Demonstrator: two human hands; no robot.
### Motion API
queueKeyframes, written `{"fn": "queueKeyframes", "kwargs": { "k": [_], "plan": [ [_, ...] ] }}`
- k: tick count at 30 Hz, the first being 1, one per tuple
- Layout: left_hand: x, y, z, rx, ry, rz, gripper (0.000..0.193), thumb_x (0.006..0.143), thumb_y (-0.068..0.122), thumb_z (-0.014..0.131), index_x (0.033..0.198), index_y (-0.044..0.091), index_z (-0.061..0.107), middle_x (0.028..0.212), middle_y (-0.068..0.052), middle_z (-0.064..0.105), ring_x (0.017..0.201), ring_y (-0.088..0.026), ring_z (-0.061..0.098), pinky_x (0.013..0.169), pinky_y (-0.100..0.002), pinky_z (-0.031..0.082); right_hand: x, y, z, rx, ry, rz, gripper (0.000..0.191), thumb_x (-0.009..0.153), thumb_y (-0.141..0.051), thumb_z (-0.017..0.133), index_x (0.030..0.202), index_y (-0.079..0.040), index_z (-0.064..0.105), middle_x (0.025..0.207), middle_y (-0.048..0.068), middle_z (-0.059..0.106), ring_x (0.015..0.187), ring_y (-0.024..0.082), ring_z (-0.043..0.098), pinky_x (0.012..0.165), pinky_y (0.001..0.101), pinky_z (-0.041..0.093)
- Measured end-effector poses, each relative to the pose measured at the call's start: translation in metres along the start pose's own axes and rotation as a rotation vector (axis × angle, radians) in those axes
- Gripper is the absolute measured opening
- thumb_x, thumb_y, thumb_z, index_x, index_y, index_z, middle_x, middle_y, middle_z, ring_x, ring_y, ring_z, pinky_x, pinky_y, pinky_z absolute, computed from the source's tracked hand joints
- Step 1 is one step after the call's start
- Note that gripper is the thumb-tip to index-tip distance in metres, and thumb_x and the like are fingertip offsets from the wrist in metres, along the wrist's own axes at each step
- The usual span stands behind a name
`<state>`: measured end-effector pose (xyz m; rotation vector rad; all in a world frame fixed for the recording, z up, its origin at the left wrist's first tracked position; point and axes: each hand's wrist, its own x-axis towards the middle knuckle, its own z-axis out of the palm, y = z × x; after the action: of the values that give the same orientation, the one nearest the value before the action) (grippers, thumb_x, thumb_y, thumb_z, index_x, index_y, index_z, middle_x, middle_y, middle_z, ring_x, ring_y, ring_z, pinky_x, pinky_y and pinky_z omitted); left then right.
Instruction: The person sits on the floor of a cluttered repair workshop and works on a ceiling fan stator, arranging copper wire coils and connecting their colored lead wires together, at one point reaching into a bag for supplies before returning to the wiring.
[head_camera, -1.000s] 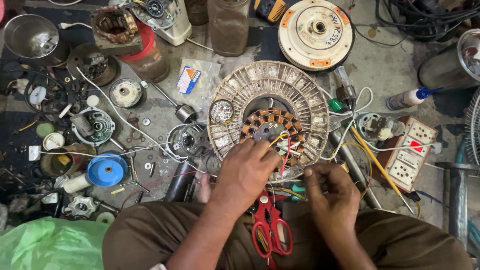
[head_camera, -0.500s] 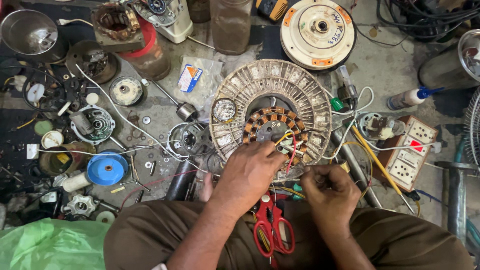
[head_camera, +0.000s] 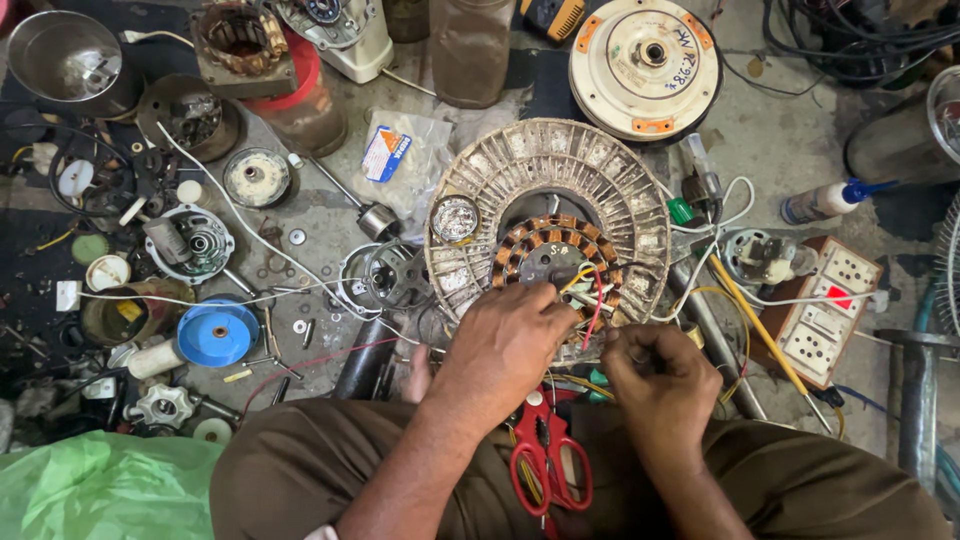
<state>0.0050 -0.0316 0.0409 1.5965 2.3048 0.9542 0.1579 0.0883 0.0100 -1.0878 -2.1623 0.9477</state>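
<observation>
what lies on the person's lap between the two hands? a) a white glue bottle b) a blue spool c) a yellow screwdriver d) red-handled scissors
d: the red-handled scissors lie on the lap below and between the left hand and the right hand, which work at the wires of the round fan motor.

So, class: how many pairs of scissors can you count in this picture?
1. The red-handled scissors lie on the person's lap, between the left hand and the right hand, below the round fan motor. Others may be hidden in the clutter.
</observation>
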Motion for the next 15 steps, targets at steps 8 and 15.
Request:
{"fn": "queueKeyframes", "kwargs": {
  "k": [8, 15],
  "plan": [
    [-0.0001, 0.0001, 0.0003, 0.008, -0.024, 0.002, 0.019, 0.078, 0.006, 0.072, 0.096, 0.004, 0.069, 0.092, -0.011, 0.062, 0.092, -0.031, 0.066, 0.082, -0.046, 0.054, 0.0020, 0.0043, -0.0018, 0.123, -0.070, 0.182, 0.011, 0.086, -0.010, 0.080, 0.088, 0.000, 0.075, 0.070, -0.001, 0.067, 0.062, 0.002, 0.054, 0.054, 0.0208, 0.044],
    [0.0002, 0.0009, -0.0004, 0.000, -0.028, -0.009, 0.017, 0.080, 0.008, 0.072, 0.097, 0.004, 0.069, 0.091, -0.011, 0.062, 0.092, -0.030, 0.067, 0.083, -0.045, 0.054, 0.0027, 0.0074, 0.0008, 0.152, -0.066, 0.146, 0.013, 0.088, -0.008, 0.079, 0.094, 0.002, 0.076, 0.074, -0.002, 0.068, 0.065, 0.002, 0.055, 0.058, 0.0190, 0.045]
  ]
}}
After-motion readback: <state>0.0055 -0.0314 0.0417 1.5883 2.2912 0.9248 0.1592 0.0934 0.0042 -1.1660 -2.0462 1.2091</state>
